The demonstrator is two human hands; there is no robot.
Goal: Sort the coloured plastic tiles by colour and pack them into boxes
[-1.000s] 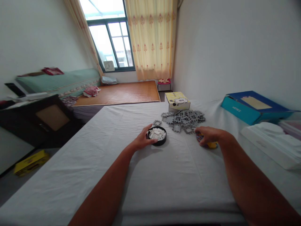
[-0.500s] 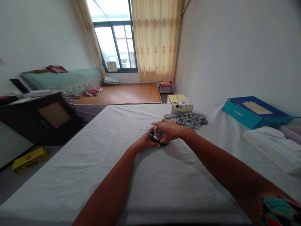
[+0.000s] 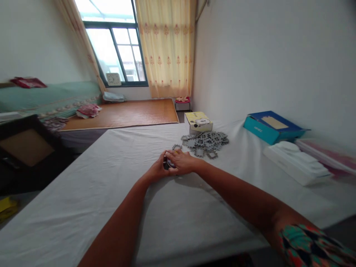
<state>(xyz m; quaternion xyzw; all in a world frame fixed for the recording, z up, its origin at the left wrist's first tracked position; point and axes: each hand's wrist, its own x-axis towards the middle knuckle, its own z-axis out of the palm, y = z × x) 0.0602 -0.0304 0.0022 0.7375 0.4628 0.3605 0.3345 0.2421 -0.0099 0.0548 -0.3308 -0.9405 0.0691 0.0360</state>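
Near the middle of the white-covered table (image 3: 111, 178), a small round black container (image 3: 166, 163) with a colourful round top lies between my hands, mostly hidden by the fingers. My left hand (image 3: 155, 171) is curled round its left side. From the right, my right hand (image 3: 183, 163) covers the top, with fingers bent over it. Just beyond my hands is a pile of grey, notched flat pieces (image 3: 211, 140). A few, such as a square frame-like piece (image 3: 212, 154), lie loose at its near edge.
A yellow and white box (image 3: 198, 122) stands behind the pile. To the right are a blue box (image 3: 274, 127), a white case (image 3: 297, 163) and a clear plastic box (image 3: 325, 154). A dark cabinet (image 3: 25, 148) stands left of the table.
The view has swung to the right, so the room appears farther left. My right hand has closed down over the round container, whose colourful top showed more before.
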